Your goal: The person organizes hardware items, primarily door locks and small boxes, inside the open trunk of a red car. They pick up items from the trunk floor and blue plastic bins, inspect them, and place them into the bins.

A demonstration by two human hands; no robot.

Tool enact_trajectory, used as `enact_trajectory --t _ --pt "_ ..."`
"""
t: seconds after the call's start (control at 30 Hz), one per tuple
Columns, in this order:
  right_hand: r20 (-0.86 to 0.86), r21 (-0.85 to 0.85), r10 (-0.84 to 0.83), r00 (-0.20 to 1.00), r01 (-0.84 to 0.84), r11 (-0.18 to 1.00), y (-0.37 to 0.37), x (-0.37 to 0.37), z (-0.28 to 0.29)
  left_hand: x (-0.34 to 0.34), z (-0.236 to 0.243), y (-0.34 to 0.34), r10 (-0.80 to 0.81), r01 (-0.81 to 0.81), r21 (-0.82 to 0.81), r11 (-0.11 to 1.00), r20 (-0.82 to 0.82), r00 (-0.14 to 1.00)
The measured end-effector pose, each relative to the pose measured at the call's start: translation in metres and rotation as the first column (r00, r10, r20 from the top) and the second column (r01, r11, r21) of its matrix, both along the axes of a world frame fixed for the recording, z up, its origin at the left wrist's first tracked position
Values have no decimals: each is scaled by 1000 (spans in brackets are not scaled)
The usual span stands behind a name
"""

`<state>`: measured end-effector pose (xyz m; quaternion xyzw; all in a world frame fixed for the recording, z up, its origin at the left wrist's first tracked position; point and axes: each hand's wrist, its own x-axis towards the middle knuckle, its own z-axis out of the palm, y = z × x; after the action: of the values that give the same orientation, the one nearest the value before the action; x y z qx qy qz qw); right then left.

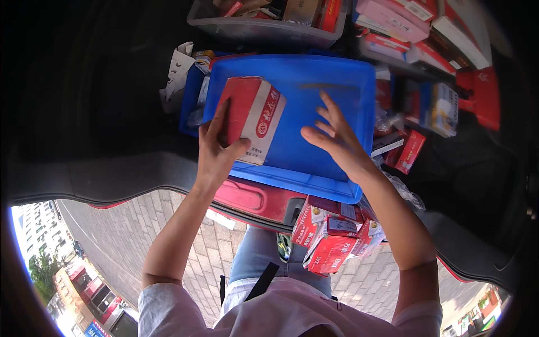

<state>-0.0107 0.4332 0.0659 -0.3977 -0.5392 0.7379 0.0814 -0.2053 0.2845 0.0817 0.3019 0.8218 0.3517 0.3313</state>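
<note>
A red and white cardboard box (259, 112) rests tilted in the left part of a blue plastic tray (368, 112). My left hand (218, 140) grips that box, with the thumb on its white face and the fingers along its red left side. Over the right half of the tray, my right hand (335, 132) is held open with the fingers apart and nothing in it. The fingertips of the right hand are a little blurred and stay clear of the box.
A clear plastic bin (264, 28) full of packages stands behind the tray. Boxes (393, 28) pile up at the far right, and a small red box (410, 151) lies beside the tray. Red cartons (331, 247) sit at the trunk's front edge, near my legs.
</note>
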Motion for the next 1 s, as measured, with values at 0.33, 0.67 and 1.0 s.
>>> enact_trajectory --t 0.33,0.67,1.0 --pt "64 -305 -365 929 366 879 -32 -174 -146 -130 -109 -25 -93 63 -74 995 -533 841" --pt "433 514 -118 894 -137 847 -33 -180 -213 -163 -226 -20 -38 30 30 999 336 941" --pt "402 912 -848 344 -70 404 190 195 -89 -156 -203 -5 -14 63 -145 987 320 947"
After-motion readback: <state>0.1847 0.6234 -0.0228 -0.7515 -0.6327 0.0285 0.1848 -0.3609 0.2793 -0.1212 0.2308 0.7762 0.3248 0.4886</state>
